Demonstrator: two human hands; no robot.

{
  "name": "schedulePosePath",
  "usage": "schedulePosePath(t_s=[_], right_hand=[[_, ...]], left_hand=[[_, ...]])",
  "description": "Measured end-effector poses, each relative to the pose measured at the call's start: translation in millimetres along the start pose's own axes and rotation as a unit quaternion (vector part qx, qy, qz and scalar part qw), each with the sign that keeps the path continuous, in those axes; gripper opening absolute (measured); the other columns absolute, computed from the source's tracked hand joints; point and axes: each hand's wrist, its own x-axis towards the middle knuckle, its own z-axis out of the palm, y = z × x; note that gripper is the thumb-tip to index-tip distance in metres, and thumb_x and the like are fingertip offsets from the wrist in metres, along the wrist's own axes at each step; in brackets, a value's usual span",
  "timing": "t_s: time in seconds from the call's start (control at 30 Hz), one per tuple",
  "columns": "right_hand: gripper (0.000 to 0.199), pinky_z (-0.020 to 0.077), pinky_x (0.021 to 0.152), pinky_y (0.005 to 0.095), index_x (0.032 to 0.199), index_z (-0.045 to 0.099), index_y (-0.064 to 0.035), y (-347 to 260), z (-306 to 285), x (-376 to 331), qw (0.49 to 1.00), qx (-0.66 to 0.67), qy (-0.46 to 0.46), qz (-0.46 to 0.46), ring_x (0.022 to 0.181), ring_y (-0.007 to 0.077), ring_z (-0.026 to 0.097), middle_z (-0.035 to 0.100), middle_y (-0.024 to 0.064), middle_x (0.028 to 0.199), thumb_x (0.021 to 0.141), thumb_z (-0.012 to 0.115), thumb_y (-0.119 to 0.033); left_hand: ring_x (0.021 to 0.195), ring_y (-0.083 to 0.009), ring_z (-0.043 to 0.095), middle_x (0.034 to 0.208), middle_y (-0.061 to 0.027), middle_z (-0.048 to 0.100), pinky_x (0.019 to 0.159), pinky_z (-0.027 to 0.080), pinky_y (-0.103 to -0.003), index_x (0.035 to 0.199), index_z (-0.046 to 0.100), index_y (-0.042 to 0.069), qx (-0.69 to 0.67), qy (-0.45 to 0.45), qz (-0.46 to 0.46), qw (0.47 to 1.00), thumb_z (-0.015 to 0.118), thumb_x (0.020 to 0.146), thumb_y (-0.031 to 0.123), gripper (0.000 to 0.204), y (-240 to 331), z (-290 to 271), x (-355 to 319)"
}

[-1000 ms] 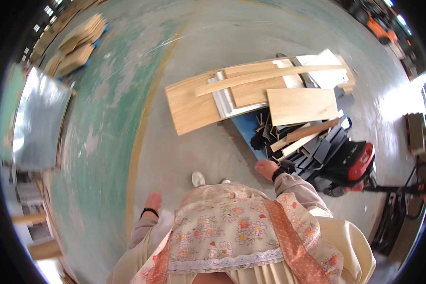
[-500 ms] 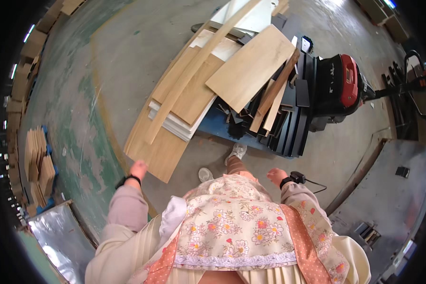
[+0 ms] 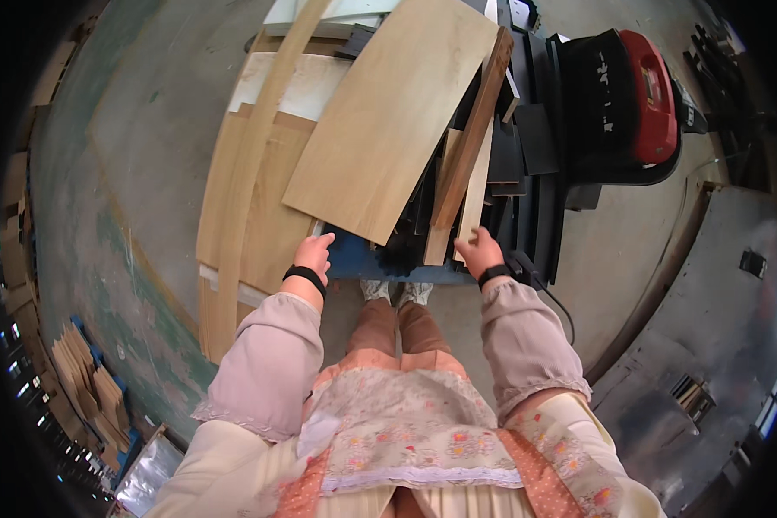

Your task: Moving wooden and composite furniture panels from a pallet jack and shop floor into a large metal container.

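Note:
My left hand (image 3: 312, 255) reaches forward with its fingers apart, just below the near-left corner of a large light-wood board (image 3: 393, 112). It holds nothing that I can see. Opposite, my right hand (image 3: 482, 253) has its fingers spread at the near end of a pale wood strip (image 3: 472, 211); whether they touch it I cannot tell. A darker brown wood strip (image 3: 470, 142) lies slanted beside that strip. Under the large board are more wood panels (image 3: 272, 207) and a long narrow light strip (image 3: 255, 147). All of this rests on a blue base (image 3: 354, 259).
Right of the pile stands a black and red machine (image 3: 634, 108). Black panels (image 3: 540, 190) lie between it and the strips. A metal-topped table (image 3: 691, 302) is at the far right. Stacked boards (image 3: 86, 380) stand at the lower left on the floor (image 3: 147, 155).
I have stepped closer to the pile, and both feet now stand side by side. Both hands have moved forward and inward, to the near edge of the boards.

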Motion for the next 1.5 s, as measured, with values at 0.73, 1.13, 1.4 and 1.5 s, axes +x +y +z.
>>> schedulePosePath(t_s=[0.73,1.13,1.4,1.5], right_hand=[[0.052,0.0427,0.084,0.0292,0.112,0.05,-0.0026,67.1,6.5,41.0,0.853,0.52,-0.01,0.049,0.095,0.0163,0.053,0.056,0.0053,0.101,0.062,0.053,0.009],[0.059,0.0391,0.092,0.0326,0.123,0.039,-0.0009,85.7,18.8,71.4,0.829,0.531,-0.112,0.137,0.104,0.0202,0.051,0.053,0.0102,0.112,0.073,0.07,-0.006],[0.045,0.043,0.087,0.0307,0.116,0.045,0.0005,70.5,-8.1,58.4,0.836,0.513,-0.156,0.112,0.096,0.0179,0.055,0.057,0.0086,0.106,0.076,0.066,-0.005],[0.042,0.0431,0.086,0.0294,0.114,0.046,0.0009,48.9,-26.5,40.7,0.854,0.495,-0.143,0.065,0.096,0.0164,0.055,0.058,0.0079,0.106,0.077,0.065,-0.007]], left_hand=[[0.129,-0.0319,0.028,0.139,-0.0266,0.025,0.102,0.027,-0.036,0.137,0.014,-0.005,0.257,-0.161,0.056,0.951,0.055,0.08,0.017,0.074,-56.0,189.4,82.0],[0.115,-0.0315,0.042,0.129,-0.0212,0.035,0.094,0.037,-0.036,0.129,0.033,-0.004,0.21,0.034,0.081,0.974,0.057,0.078,0.023,0.062,-109.8,242.3,101.5],[0.109,-0.0373,0.045,0.122,-0.0245,0.038,0.092,0.04,-0.038,0.119,0.044,-0.003,0.333,0.049,0.067,0.939,0.071,0.069,0.031,0.066,-96.3,254.1,96.3],[0.107,-0.0391,0.047,0.119,-0.025,0.04,0.091,0.04,-0.039,0.113,0.045,-0.004,0.379,0.113,0.084,0.915,0.074,0.066,0.032,0.066,-95.3,261.3,89.8]])
